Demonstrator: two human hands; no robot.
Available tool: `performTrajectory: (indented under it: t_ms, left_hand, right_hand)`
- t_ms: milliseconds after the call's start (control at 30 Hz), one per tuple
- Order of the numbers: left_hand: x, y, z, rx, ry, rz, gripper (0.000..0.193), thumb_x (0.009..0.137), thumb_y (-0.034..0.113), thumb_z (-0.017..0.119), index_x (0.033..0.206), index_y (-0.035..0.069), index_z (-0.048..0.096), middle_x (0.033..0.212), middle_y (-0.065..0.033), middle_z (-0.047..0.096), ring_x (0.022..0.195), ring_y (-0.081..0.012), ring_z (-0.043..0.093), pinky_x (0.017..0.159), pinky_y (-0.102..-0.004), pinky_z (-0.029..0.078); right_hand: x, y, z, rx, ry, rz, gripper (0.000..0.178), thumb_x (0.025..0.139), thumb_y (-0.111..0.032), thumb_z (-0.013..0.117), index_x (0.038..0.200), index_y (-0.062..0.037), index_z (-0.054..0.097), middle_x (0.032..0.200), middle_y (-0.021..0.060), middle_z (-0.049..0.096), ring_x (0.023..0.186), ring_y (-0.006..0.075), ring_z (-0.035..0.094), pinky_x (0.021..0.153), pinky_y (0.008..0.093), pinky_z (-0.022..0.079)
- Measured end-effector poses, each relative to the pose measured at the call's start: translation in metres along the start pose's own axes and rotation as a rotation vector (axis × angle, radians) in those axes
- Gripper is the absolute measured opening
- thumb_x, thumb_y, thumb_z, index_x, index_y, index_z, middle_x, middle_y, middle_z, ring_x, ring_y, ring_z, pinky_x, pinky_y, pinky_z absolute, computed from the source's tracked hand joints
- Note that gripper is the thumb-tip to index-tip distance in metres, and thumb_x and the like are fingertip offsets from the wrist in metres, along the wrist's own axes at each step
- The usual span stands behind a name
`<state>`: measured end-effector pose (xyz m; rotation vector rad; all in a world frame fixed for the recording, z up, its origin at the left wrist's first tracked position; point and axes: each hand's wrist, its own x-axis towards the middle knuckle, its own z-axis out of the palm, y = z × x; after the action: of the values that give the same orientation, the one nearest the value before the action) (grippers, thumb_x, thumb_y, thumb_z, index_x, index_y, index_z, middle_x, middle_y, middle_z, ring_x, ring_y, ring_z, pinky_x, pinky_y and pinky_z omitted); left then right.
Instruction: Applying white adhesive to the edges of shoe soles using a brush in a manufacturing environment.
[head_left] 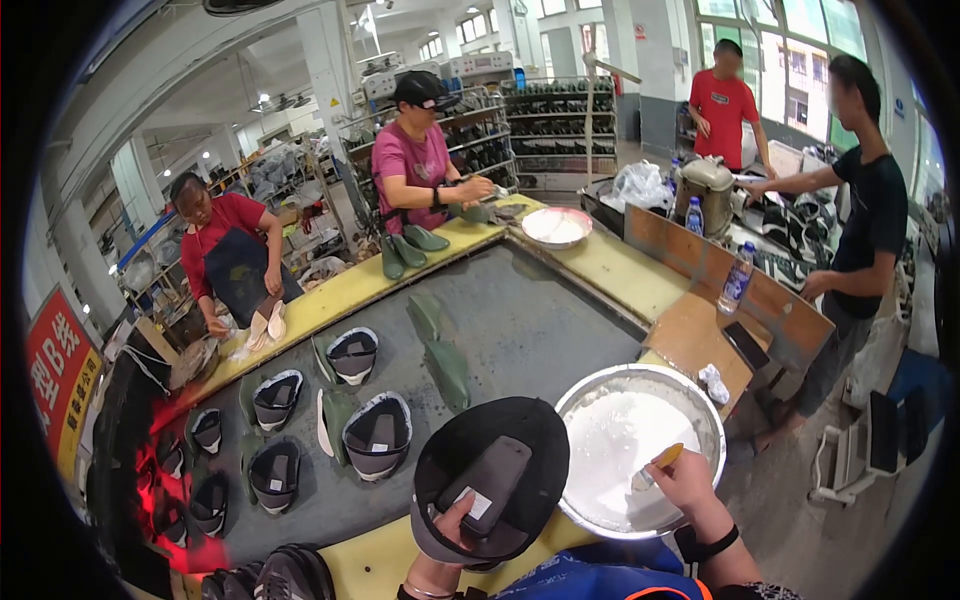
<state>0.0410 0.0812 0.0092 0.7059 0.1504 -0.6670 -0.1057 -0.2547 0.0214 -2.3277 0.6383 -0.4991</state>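
My left hand [453, 527] grips a dark shoe upper [548, 440] near the table's front edge. The upper's opening faces up, and my thumb presses inside it beside a white label. In my right hand [688, 478] is a brush [667, 456] with a yellow handle. Its bristle end reaches into white paste [610, 430] in a large metal bowl [640, 370] to the right of the upper. Beyond the upper, two green shoe lasts [447, 372] lie on the dark conveyor surface [520, 310]. Several similar uppers [377, 436] stand in rows to the left, with green lasts beside some.
A yellow ledge [390, 555] borders the conveyor, with dark shoes [295, 575] at the near left. Red light glows at the left end [165, 490]. A phone [745, 345] and a bottle [736, 280] are at the right. Co-workers stand behind and right; a paste basin [556, 227] is far back.
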Motion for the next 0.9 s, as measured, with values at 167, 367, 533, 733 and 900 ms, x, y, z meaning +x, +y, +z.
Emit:
performTrajectory:
  t_ms: [167,367,533,733,900]
  left_hand:
    - [0.013,-0.004,-0.011,0.309,0.068,0.065,0.032,0.091,0.012,0.053,0.118,-0.004,0.06,0.107,-0.0158,0.069,0.095,-0.0255,0.069,0.086,-0.0364,0.056]
    - [0.004,-0.005,0.013,0.264,0.062,-0.078,0.04,0.084,0.001,0.062,0.124,0.001,0.057,0.107,-0.0119,0.067,0.093,-0.0223,0.069,0.082,-0.0314,0.057]
    - [0.011,-0.01,0.021,0.2,0.036,-0.247,0.042,0.084,0.005,0.063,0.125,0.0,0.056,0.113,-0.0125,0.066,0.1,-0.0241,0.067,0.089,-0.0332,0.055]
    - [0.006,-0.009,0.048,0.418,-0.044,-0.259,0.04,0.087,0.016,0.055,0.121,-0.003,0.06,0.113,-0.0155,0.068,0.101,-0.0253,0.067,0.091,-0.0354,0.053]
    - [0.016,-0.016,0.069,0.341,0.015,-0.38,0.036,0.081,0.009,0.057,0.114,-0.005,0.062,0.106,-0.0165,0.069,0.093,-0.0265,0.069,0.083,-0.0359,0.058]
  right_hand:
    - [-0.002,-0.021,-0.009,0.151,0.033,0.041,0.021,0.082,-0.021,0.075,0.088,-0.002,0.07,0.072,0.0101,0.069,0.062,0.0193,0.066,0.06,0.0295,0.051]
    - [-0.005,-0.014,-0.01,0.259,0.126,0.013,0.018,0.083,-0.018,0.075,0.089,-0.0028,0.069,0.076,0.0096,0.07,0.065,0.0178,0.067,0.059,0.0278,0.051]
    - [-0.013,-0.012,-0.012,0.089,0.063,0.022,0.018,0.083,-0.021,0.074,0.088,-0.0046,0.069,0.077,0.0122,0.069,0.064,0.026,0.066,0.059,0.0327,0.051]
    - [-0.002,-0.013,-0.017,0.168,0.13,-0.063,0.014,0.085,-0.014,0.072,0.09,-0.0023,0.068,0.086,0.0128,0.067,0.074,0.0254,0.067,0.064,0.0328,0.052]
    - [0.002,-0.014,-0.021,0.099,0.085,-0.094,0.016,0.085,-0.021,0.072,0.088,-0.0049,0.068,0.086,0.0123,0.065,0.075,0.0305,0.065,0.066,0.0374,0.051]
